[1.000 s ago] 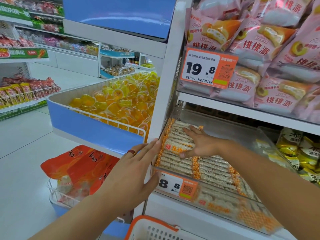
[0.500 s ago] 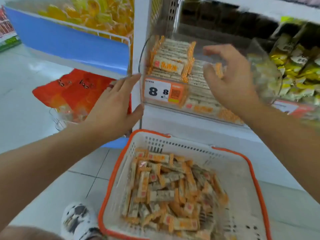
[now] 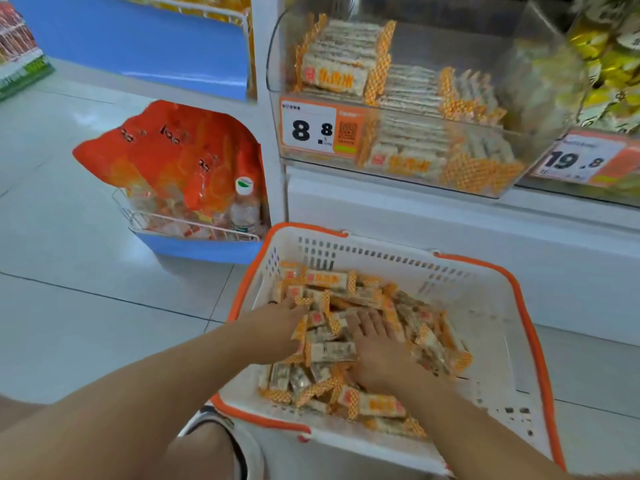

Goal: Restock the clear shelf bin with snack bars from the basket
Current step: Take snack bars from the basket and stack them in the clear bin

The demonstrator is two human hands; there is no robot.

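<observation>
fingers of the right hand [image 3: 377, 344] lie fairly straight and close together, flat on top of the heap of snack bars [image 3: 332, 351], palm down. the left hand [image 3: 277, 327] sits at the left side of the same heap; its fingertips are buried among the wrappers, so i cannot tell whether they pinch a bar or only press into the pile. both forearms reach in from the bottom edge, and a shoe [image 3: 225, 441] shows just below the near rim.

the bars lie loose and jumbled in a white basket [image 3: 491, 344] with an orange rim, standing on the pale tiled floor [image 3: 86, 323]. they fill mostly the left and middle part; the right side shows bare slotted plastic.

beyond the basket, above a white shelf base, sits the clear shelf bin [image 3: 429, 109]. it already holds the same orange-and-white bars, laid in neat rows, higher at the left than at the right. a price tag [image 3: 318, 128] reading 8.8 is fixed to the bin's front left. to its right a second tag [image 3: 581, 161] reads 19.8, under a bin of yellow packets [image 3: 613, 53].

left of the upright, a low wire rack [image 3: 187, 226] with a blue base holds orange bags [image 3: 173, 150] and a small bottle [image 3: 244, 206]. above it runs a blue shelf panel [image 3: 138, 39].
</observation>
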